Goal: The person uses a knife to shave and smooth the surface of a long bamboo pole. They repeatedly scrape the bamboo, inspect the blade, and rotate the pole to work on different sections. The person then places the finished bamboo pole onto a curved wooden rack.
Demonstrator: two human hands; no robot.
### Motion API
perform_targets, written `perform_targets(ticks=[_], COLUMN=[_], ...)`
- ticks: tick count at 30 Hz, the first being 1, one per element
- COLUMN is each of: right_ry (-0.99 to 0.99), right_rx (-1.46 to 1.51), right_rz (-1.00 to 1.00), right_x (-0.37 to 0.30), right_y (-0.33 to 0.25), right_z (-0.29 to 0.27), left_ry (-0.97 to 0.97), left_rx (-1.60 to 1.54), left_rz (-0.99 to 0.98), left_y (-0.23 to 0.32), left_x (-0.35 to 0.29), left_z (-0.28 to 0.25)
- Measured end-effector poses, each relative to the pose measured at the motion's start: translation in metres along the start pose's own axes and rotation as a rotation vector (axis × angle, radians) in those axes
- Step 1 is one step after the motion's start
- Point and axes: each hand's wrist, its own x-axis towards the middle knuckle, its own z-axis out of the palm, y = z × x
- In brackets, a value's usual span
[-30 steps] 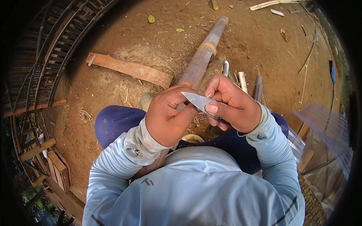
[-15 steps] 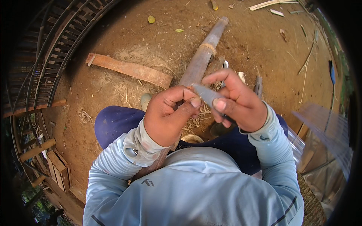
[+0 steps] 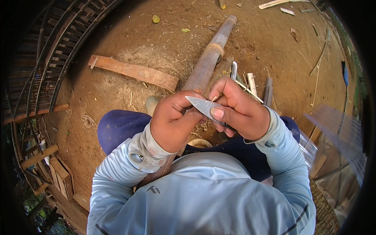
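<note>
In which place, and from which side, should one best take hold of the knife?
Probably at its rear end, coming from the right: the knife narrows to a tip that points left, over the left hand, while the right hand wraps the rear, thumb on the blade's flat.

Brown dirt ground (image 3: 105,43) carries a reddish plank (image 3: 133,72) and leaves (image 3: 156,18).

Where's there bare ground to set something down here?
Mostly bare dirt lies between the slatted frame and the curved brown strip; another patch between the pale wood and the blue object. It's crowded around the left hand, right hand, knife and bamboo pole.
</note>
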Motion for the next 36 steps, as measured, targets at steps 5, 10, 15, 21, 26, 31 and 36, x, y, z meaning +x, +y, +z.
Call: perform_targets(ticks=[5, 10, 15, 21, 26, 31, 36], right_ry=[-0.017, -0.013, 0.157, -0.006, 0.002, -0.013, -0.029], right_rx=[0.087, 0.106, 0.080, 0.077, 0.065, 0.055, 0.040], right_rz=[-0.014, 0.038, -0.054, 0.071, 0.052, 0.025, 0.007], right_x=[0.001, 0.000, -0.009, -0.006, -0.002, 0.000, 0.000], right_y=[0.005, -0.002, -0.013, -0.014, -0.008, -0.005, -0.008], right_z=[-0.001, -0.003, -0.028, -0.002, 0.002, 0.002, 0.000], left_ry=[0.012, 0.032, -0.068, 0.006, -0.028, 0.026, 0.017], left_rx=[0.029, 0.052, 0.115, 0.014, 0.117, 0.248, 0.348], left_rz=[-0.002, -0.061, -0.035, -0.005, 0.060, 0.234, 0.228], left_y=[0.001, 0.006, 0.005, 0.001, 0.008, -0.004, -0.003], left_x=[0.000, 0.000, 0.000, -0.002, -0.001, 0.000, 0.000], left_z=[0.001, 0.003, -0.006, -0.001, 0.001, -0.002, -0.002])
